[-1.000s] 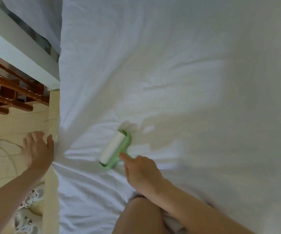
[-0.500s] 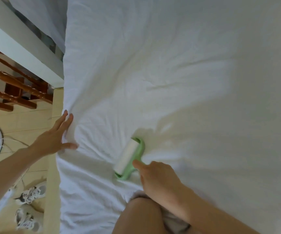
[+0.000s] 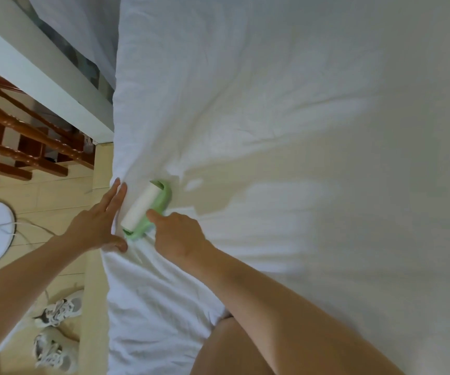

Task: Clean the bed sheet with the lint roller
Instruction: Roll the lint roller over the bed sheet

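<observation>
step: mid-clean, looks like the person's doing the strip right along the bed's edge
lint roller: green frame, white roll down on the bed sheet, round 8 o'clock in the view, just inside the sheet's side edge
left hand: at the roller's 9 o'clock, fingers straight and pressed together, flat on the sheet, thumb stuck out
right hand: at the roller's 4 o'clock, curled round the handle, index finger stretched along the frame
next: probably a stroke toward 12 o'clock, with the fabric pinned taut so it doesn't bunch
</observation>
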Available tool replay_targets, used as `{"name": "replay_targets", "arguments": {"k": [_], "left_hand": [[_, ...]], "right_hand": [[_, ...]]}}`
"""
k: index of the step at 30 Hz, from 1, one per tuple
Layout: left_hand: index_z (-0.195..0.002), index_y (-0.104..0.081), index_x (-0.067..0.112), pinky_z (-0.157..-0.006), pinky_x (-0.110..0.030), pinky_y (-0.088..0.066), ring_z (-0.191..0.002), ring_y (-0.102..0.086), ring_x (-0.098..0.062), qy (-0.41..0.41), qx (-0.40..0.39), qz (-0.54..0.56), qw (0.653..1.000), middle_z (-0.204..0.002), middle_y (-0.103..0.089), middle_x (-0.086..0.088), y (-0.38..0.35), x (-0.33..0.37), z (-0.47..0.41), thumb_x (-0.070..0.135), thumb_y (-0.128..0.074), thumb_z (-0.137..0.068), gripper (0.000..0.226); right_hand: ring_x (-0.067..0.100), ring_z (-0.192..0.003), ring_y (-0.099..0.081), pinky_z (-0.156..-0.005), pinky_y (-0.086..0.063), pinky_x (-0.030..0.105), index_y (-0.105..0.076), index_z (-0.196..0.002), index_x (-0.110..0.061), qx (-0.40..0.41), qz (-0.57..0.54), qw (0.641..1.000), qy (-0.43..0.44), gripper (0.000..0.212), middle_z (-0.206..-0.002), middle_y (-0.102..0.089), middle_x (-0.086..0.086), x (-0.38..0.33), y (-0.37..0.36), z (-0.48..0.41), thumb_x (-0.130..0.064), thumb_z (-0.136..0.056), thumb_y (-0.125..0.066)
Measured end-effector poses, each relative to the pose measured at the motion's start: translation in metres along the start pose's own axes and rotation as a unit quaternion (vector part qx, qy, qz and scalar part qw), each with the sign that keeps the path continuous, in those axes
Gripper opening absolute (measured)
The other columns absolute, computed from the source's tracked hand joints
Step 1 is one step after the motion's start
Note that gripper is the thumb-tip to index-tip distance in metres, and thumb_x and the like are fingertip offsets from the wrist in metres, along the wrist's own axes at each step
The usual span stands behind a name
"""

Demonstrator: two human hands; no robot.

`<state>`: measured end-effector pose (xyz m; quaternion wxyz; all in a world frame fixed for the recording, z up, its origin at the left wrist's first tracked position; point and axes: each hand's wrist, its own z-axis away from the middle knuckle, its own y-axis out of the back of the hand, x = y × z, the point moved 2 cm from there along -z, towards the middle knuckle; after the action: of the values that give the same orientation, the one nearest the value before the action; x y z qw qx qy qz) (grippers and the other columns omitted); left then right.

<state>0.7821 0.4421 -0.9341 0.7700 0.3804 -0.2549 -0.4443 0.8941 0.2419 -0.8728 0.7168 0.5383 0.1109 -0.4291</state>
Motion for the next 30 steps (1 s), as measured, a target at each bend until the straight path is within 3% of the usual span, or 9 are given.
{"name": "replay_targets", "arguments": {"k": [4, 8, 12, 15, 17, 21, 24, 27, 30], "left_hand": [[-0.14, 0.034, 0.024, -0.074, -0.042, -0.055, -0.121, -0.054, -0.032, -0.016, -0.012, -0.017, 1.0, -0.147, 0.043, 0.016, -0.001, -0.006, -0.003, 0.07, -0.075, -0.04, 0.155], [-0.139, 0.036, 0.026, -0.083, -0.047, -0.054, -0.124, -0.049, -0.037, -0.004, -0.012, -0.029, 0.999, -0.149, 0.043, 0.006, -0.001, -0.003, -0.003, 0.069, -0.076, -0.042, 0.154], [-0.144, 0.029, 0.035, -0.1, -0.049, -0.041, -0.135, -0.038, -0.039, 0.111, -0.027, 0.18, 0.977, -0.161, -0.006, -0.01, -0.01, 0.004, 0.008, 0.029, -0.092, -0.057, 0.149], [-0.152, -0.019, 0.014, -0.076, -0.038, -0.052, -0.1, -0.061, -0.035, 0.222, -0.03, 0.318, 0.921, -0.131, -0.057, -0.018, -0.025, 0.006, 0.028, 0.028, -0.08, -0.076, 0.098], [-0.126, -0.056, 0.005, -0.059, -0.028, -0.053, -0.078, -0.064, -0.023, 0.233, -0.037, 0.318, 0.918, -0.099, -0.068, -0.013, -0.032, 0.005, 0.035, 0.033, -0.072, -0.084, 0.053], [-0.087, -0.065, 0.0, -0.043, -0.018, -0.051, -0.064, -0.064, -0.021, 0.251, -0.021, 0.347, 0.903, -0.069, -0.066, -0.01, -0.032, 0.002, 0.039, 0.02, -0.071, -0.086, 0.022], [-0.066, -0.053, 0.002, -0.052, -0.028, -0.056, -0.062, -0.062, -0.028, 0.284, 0.001, 0.368, 0.886, -0.06, -0.06, -0.013, -0.037, -0.002, 0.049, 0.013, -0.069, -0.088, 0.03], [-0.066, -0.046, 0.007, -0.07, -0.044, -0.052, -0.071, -0.064, -0.036, 0.293, 0.088, 0.318, 0.898, -0.061, -0.06, -0.013, -0.05, -0.002, 0.06, 0.021, -0.058, -0.095, 0.035], [-0.076, -0.044, 0.006, -0.059, -0.038, -0.038, -0.067, -0.054, -0.035, 0.302, 0.192, 0.297, 0.885, -0.069, -0.055, -0.019, -0.063, 0.022, 0.068, 0.023, -0.042, -0.101, 0.03]], "right_hand": [[0.035, -0.095, -0.056, -0.067, -0.031, 0.032, -0.025, -0.146, -0.027, -0.009, 0.031, 0.999, -0.001, 0.053, -0.105, -0.057, 0.015, 0.032, -0.002, 0.042, -0.014, -0.095, -0.037], [0.031, -0.08, -0.051, -0.054, -0.025, 0.032, -0.027, -0.142, -0.03, -0.055, 0.069, 0.996, -0.024, 0.047, -0.081, -0.05, 0.003, 0.066, 0.008, 0.112, -0.018, -0.097, -0.035], [0.029, -0.095, -0.057, -0.062, -0.026, 0.031, -0.032, -0.138, -0.026, -0.057, 0.099, 0.993, -0.028, 0.042, -0.105, -0.059, 0.01, 0.072, 0.024, 0.136, -0.021, -0.097, -0.037], [0.031, -0.087, -0.054, -0.054, -0.025, 0.031, -0.032, -0.139, -0.024, -0.052, 0.09, 0.994, -0.018, 0.044, -0.098, -0.057, 0.009, 0.058, 0.018, 0.117, -0.017, -0.096, -0.038], [0.032, -0.096, -0.055, -0.065, -0.028, 0.03, -0.029, -0.143, -0.023, -0.03, 0.076, 0.997, -0.015, 0.048, -0.109, -0.058, 0.013, 0.044, 0.01, 0.088, -0.016, -0.097, -0.036], [0.034, -0.101, -0.056, -0.071, -0.035, 0.034, -0.031, -0.143, -0.021, 0.0, 0.033, 0.999, -0.004, 0.049, -0.112, -0.057, 0.016, 0.007, -0.004, 0.021, -0.014, -0.095, -0.039], [0.034, -0.096, -0.056, -0.07, -0.037, 0.036, -0.031, -0.143, -0.02, 0.012, 0.007, 1.0, 0.002, 0.05, -0.106, -0.057, 0.016, -0.007, -0.008, 0.004, -0.012, -0.095, -0.04], [0.03, -0.079, -0.051, -0.059, -0.033, 0.031, -0.03, -0.142, -0.022, -0.001, 0.012, 1.0, -0.004, 0.05, -0.087, -0.053, 0.011, 0.014, -0.013, 0.031, -0.009, -0.094, -0.038], [0.025, -0.07, -0.049, -0.051, -0.026, 0.031, -0.028, -0.143, -0.026, -0.032, 0.039, 0.999, -0.019, 0.049, -0.076, -0.049, 0.003, 0.038, -0.012, 0.084, -0.011, -0.096, -0.035]]}}
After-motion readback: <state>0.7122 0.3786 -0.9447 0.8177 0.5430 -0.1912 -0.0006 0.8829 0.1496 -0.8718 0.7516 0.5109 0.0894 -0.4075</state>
